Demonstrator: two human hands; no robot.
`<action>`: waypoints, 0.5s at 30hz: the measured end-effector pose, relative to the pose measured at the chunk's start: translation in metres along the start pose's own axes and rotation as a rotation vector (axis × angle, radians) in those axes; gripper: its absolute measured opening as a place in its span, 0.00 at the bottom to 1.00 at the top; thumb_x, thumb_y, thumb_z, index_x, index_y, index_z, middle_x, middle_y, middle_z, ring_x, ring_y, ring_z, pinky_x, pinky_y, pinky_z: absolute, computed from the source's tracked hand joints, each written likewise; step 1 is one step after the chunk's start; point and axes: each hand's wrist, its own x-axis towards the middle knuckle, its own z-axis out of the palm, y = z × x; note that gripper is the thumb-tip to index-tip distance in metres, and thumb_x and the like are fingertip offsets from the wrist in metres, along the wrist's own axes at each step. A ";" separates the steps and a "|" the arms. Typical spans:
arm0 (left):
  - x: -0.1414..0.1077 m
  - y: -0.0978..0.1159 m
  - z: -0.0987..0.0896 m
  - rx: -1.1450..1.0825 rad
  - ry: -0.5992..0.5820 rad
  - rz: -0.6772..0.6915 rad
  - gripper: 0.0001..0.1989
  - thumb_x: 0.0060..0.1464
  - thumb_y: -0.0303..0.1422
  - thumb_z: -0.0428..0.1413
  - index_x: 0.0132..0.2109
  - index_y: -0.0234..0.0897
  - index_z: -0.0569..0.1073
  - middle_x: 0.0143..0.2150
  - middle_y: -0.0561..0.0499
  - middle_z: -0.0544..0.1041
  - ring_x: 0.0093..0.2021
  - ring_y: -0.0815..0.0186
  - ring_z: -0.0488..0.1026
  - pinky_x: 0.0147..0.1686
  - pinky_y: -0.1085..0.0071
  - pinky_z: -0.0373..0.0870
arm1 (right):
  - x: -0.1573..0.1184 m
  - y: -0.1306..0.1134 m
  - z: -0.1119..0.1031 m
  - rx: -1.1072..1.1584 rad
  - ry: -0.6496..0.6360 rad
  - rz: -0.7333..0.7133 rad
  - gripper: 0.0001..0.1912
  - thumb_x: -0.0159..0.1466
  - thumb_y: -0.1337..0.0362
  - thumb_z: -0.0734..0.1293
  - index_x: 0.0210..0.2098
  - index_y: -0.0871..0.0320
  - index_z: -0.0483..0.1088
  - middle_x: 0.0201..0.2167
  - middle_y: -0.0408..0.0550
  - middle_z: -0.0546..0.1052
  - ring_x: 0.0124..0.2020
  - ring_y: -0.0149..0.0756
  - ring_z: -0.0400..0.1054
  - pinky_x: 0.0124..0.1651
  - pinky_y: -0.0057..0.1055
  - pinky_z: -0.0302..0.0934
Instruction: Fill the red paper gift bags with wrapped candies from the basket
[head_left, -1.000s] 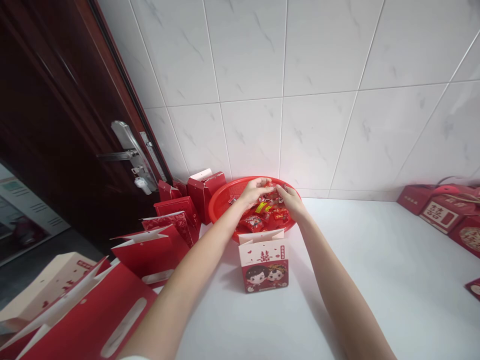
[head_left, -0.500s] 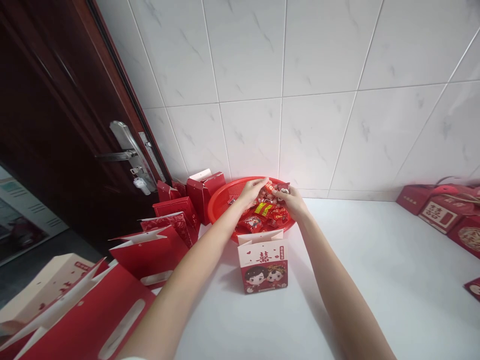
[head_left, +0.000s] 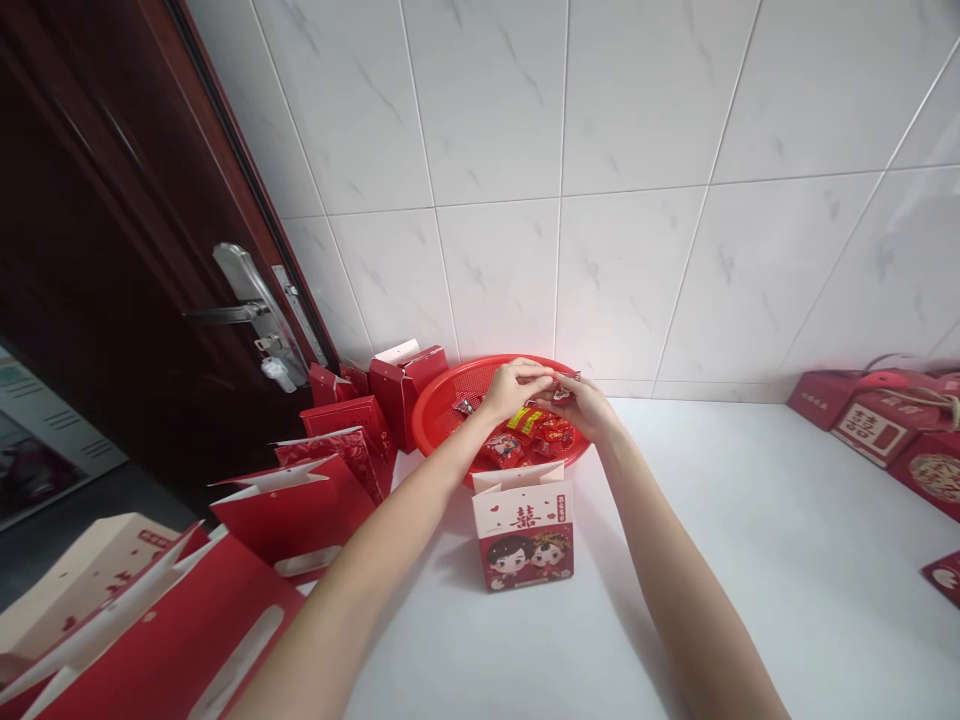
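Both of my hands meet over the far right part of a red plastic basket [head_left: 433, 405] of wrapped sweets. My right hand [head_left: 592, 408] is closed around a dark red wrapped candy [head_left: 561, 393], which shows between thumb and fingers. The fingers of my left hand [head_left: 516, 390] are bent and pressed together, their tips touching the candy or the right fingers; what they hold is hidden. Below the hands lie red candy packets [head_left: 504, 450] and a yellow-labelled packet [head_left: 523, 422]. In front of the basket stands an upright gift box [head_left: 525, 540] with two cartoon figures, its top open.
Red gift boxes and bags [head_left: 292, 510] crowd the left side along the door [head_left: 112, 200]. More red boxes [head_left: 874, 425] with rope handles stand at the right on the white table [head_left: 720, 520]. A tiled wall [head_left: 495, 270] rises behind the basket.
My left hand has moved right, its fingertips now over the right hand's fingers. The red candy seen at the left fingertips earlier is mostly hidden now. Box and basket have stayed put.
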 end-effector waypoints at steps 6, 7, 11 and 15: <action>-0.006 0.013 0.005 -0.003 -0.107 0.005 0.10 0.45 0.23 0.63 0.34 0.40 0.85 0.45 0.46 0.82 0.48 0.58 0.78 0.55 0.60 0.72 | -0.001 -0.001 0.000 0.108 0.082 0.003 0.07 0.60 0.69 0.71 0.26 0.56 0.74 0.25 0.45 0.78 0.33 0.35 0.75 0.38 0.30 0.75; -0.006 0.014 0.004 -0.048 -0.115 -0.016 0.11 0.45 0.23 0.61 0.34 0.39 0.84 0.44 0.47 0.82 0.49 0.57 0.78 0.55 0.60 0.71 | -0.001 -0.002 0.000 0.113 0.088 -0.010 0.07 0.59 0.70 0.72 0.25 0.56 0.74 0.25 0.45 0.78 0.32 0.35 0.75 0.38 0.30 0.75; 0.003 0.012 -0.003 -0.154 -0.037 -0.140 0.09 0.47 0.27 0.58 0.35 0.37 0.83 0.41 0.48 0.84 0.47 0.58 0.78 0.55 0.61 0.71 | -0.004 -0.003 0.003 0.064 0.059 -0.024 0.05 0.56 0.72 0.73 0.28 0.57 0.75 0.28 0.49 0.81 0.33 0.38 0.77 0.41 0.33 0.76; 0.013 -0.002 -0.024 0.192 0.053 -0.382 0.06 0.47 0.30 0.58 0.30 0.38 0.80 0.39 0.49 0.84 0.46 0.59 0.78 0.50 0.66 0.71 | -0.004 -0.004 0.005 0.049 0.105 -0.036 0.05 0.58 0.72 0.72 0.28 0.58 0.74 0.33 0.52 0.83 0.33 0.38 0.78 0.39 0.33 0.75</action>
